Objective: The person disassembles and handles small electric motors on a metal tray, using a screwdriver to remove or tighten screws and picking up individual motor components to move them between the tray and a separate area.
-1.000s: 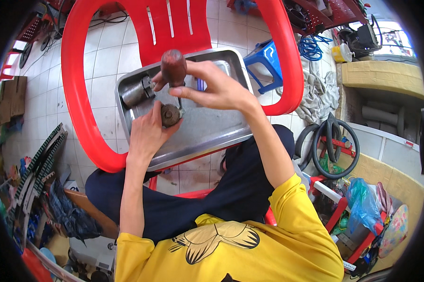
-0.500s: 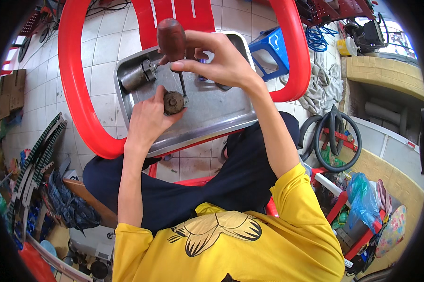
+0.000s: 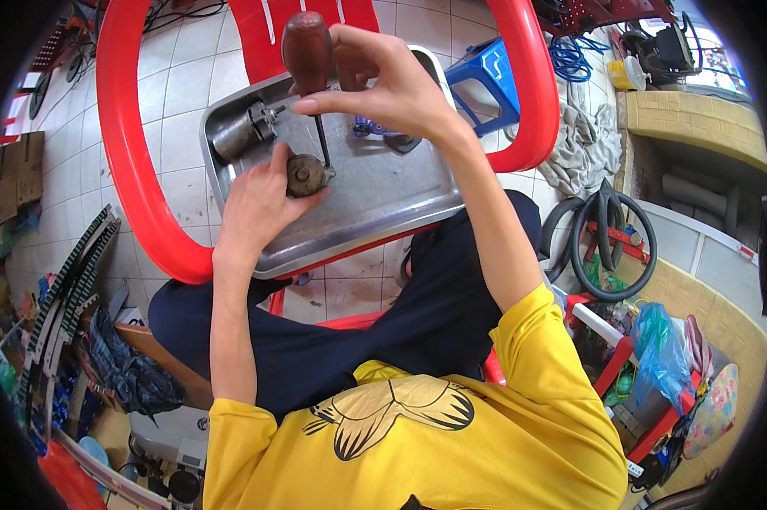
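My left hand [image 3: 258, 204] is closed round a grimy round metal part [image 3: 308, 173] in a steel tray [image 3: 362, 217]. My right hand [image 3: 385, 89] grips the dark red wooden handle [image 3: 305, 49] of an upright screwdriver, thumb across its lower end. The thin shaft reaches down to the right edge of the round part; whether the tip touches is unclear. Left of it, a cylindrical metal part [image 3: 235, 136] lies on its side. A blue object [image 3: 368, 127] and a dark piece [image 3: 401, 144] sit at the tray's right, partly hidden by my right hand.
A red plastic chair [image 3: 131, 204] holds the tray before my knees. At right are a blue stool [image 3: 495, 88], coiled blue hose [image 3: 568, 53], a crumpled cloth [image 3: 583, 149] and black inner tubes [image 3: 613, 289]. Cardboard [image 3: 18, 183] and long curved parts [image 3: 65, 297] lie at left.
Both hands, the screwdriver and the round part sit higher in the picture, with the tray and chair shifted up too. The screwdriver's handle has risen most, showing more of the shaft.
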Motion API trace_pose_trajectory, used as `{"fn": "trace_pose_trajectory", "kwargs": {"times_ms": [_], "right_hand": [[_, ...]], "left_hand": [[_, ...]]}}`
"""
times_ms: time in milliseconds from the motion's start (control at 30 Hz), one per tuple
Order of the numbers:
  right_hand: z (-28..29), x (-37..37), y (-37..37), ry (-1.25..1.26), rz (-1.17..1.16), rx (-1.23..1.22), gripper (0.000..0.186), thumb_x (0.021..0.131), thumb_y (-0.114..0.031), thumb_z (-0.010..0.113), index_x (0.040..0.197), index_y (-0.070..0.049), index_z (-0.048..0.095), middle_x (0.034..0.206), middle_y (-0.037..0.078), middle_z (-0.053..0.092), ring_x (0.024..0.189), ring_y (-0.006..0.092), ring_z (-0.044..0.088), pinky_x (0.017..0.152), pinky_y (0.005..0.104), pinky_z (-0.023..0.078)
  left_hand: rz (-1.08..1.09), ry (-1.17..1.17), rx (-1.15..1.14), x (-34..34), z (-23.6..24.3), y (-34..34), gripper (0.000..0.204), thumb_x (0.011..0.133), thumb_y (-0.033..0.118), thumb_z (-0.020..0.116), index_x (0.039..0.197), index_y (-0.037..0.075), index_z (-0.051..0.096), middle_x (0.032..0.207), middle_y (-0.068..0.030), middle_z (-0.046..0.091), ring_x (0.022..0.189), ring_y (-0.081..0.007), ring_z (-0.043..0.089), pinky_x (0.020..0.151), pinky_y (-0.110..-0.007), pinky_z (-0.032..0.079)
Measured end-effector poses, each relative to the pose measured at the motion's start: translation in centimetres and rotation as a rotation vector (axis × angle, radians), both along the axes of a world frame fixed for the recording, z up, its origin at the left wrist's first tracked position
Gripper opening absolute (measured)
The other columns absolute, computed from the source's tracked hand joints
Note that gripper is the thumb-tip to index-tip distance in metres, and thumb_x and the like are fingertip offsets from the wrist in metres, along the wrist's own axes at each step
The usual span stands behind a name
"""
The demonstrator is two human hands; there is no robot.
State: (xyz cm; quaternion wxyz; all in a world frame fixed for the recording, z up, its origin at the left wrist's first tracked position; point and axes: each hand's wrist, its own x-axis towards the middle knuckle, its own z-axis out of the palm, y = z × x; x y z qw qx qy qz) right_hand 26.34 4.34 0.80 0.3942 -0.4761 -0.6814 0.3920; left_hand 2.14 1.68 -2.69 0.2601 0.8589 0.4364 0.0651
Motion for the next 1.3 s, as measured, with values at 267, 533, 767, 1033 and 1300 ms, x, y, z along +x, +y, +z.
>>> {"fn": "trace_pose_trajectory", "kwargs": {"times_ms": [267,533,767,1033,1300], "right_hand": [[-1.2,-1.2,0.5,-0.165,-0.118,-0.002,0.066,0.081,-0.041,0.09,0.133,-0.011,0.064,0.108,0.007,0.075,0.104,0.0177,0.072,0.099,0.033,0.054],[-2.0,-1.3,0.9,0.122,0.069,0.075,0.054,0.085,-0.038,0.087,0.127,-0.009,0.068,0.113,0.01,0.076,0.112,0.0229,0.072,0.109,0.0436,0.051],[-0.7,-1.8,0.2,0.016,0.075,0.088,0.056,0.077,-0.041,0.092,0.113,-0.004,0.071,0.104,0.012,0.077,0.105,0.0254,0.074,0.1,0.0414,0.055],[-0.8,-1.7,0.3,0.15,0.162,0.04,0.051,0.084,-0.036,0.087,0.124,-0.007,0.07,0.104,0.009,0.077,0.109,0.0214,0.072,0.102,0.0396,0.053],[-2.1,-1.1,0.3,-0.011,0.087,0.218,0.049,0.078,-0.038,0.091,0.114,-0.009,0.076,0.1,0.008,0.076,0.092,0.0223,0.071,0.094,0.041,0.054]], "left_hand": [[0.0,-0.01,-0.004,-0.1,0.0,0.1,0.058,0.084,0.043,0.081,0.111,-0.002,0.055,0.079,-0.0259,0.07,0.083,-0.0444,0.071,0.073,-0.051,0.057],[0.003,0.029,-0.005,0.1,0.4,-0.1,0.064,0.084,0.045,0.08,0.117,-0.003,0.054,0.082,-0.0263,0.07,0.083,-0.0456,0.071,0.073,-0.051,0.057],[0.02,0.05,-0.011,-0.3,-0.1,-0.3,0.079,0.082,0.048,0.082,0.133,-0.005,0.052,0.092,-0.0265,0.069,0.088,-0.0451,0.069,0.079,-0.051,0.054],[0.036,0.033,-0.016,-0.1,0.2,-0.5,0.08,0.081,0.046,0.084,0.135,-0.004,0.053,0.094,-0.0264,0.069,0.088,-0.0459,0.068,0.078,-0.052,0.053],[-0.008,0.048,0.017,0.0,0.2,-0.3,0.064,0.086,0.043,0.08,0.121,-0.002,0.051,0.083,-0.0251,0.069,0.081,-0.0455,0.069,0.069,-0.052,0.055]]}}
